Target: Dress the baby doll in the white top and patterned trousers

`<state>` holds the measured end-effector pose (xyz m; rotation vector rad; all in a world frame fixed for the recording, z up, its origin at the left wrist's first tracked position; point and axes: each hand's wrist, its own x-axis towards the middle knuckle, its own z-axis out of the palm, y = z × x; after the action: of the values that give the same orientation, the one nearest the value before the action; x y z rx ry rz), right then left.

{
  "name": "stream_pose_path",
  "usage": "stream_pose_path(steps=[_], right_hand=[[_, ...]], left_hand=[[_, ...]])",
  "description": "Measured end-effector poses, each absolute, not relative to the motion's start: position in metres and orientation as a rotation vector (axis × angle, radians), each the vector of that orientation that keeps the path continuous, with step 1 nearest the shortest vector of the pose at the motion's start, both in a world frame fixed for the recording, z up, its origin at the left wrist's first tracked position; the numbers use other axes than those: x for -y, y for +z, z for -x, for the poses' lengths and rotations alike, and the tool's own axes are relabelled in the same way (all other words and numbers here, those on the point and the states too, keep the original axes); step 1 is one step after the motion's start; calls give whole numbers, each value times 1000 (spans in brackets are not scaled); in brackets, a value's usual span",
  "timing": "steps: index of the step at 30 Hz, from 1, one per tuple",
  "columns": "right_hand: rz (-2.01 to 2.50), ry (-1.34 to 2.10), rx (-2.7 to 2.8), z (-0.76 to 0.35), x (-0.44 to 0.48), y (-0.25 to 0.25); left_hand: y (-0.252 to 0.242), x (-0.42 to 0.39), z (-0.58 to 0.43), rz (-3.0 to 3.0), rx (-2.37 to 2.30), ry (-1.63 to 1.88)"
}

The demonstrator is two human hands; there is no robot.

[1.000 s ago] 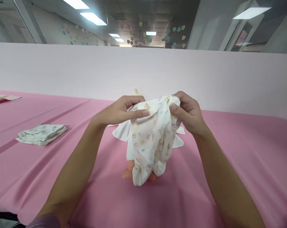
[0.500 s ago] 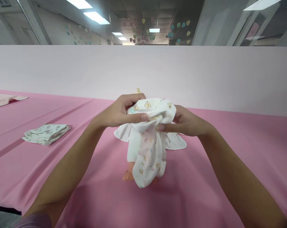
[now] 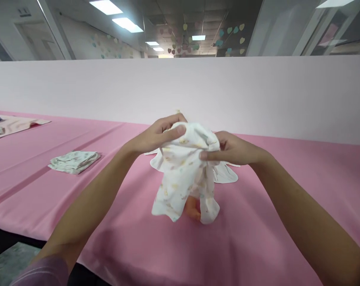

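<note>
Two bare forearms reached in from the bottom of the frame and met at its centre. The left hand [image 3: 158,137] was closed on the upper edge of a white printed baby garment [image 3: 182,174], with the thumb pressed on top of the bunched fabric. The right hand [image 3: 231,150] pinched the same garment from the right side, thumb in front and fingers behind the cloth. The garment was held above the table in the middle of the frame. It hung down in two loose ends, both scattered with small pastel animal prints. Between those ends showed the peach leg of a doll [image 3: 193,207], lying on the pink tablecloth [image 3: 287,206]. A plain white cloth [image 3: 226,174] lay spread under the doll, just behind the hands.

At the left of the frame, well apart from the hands, a folded printed cloth [image 3: 74,161] rested on the tablecloth. A pale pink mat [image 3: 17,124] lay at the far left edge. A white partition [image 3: 257,95] ran across the frame behind the table. Above it, pastel paper hearts [image 3: 229,33] hung from the ceiling. A purple sleeve [image 3: 43,274] showed at the lower left corner.
</note>
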<state>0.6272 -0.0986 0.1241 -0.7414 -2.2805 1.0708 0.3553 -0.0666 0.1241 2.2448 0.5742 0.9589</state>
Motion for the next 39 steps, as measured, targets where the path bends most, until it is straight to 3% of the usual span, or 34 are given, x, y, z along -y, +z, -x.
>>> stream_pose_path(steps=[5, 11, 22, 32, 39], right_hand=[[713, 1027, 2069, -628, 99, 120], [725, 1238, 2405, -625, 100, 112], [670, 1222, 1988, -627, 110, 103], [817, 1318, 2387, -616, 136, 111], [736, 1236, 2007, -616, 145, 102]], left_hand=[[118, 70, -347, -2278, -490, 650], [120, 74, -354, -2194, -557, 1011], [108, 79, -347, -2225, -382, 743], [105, 84, -355, -2087, -421, 1105], [91, 100, -340, -2134, -474, 623]])
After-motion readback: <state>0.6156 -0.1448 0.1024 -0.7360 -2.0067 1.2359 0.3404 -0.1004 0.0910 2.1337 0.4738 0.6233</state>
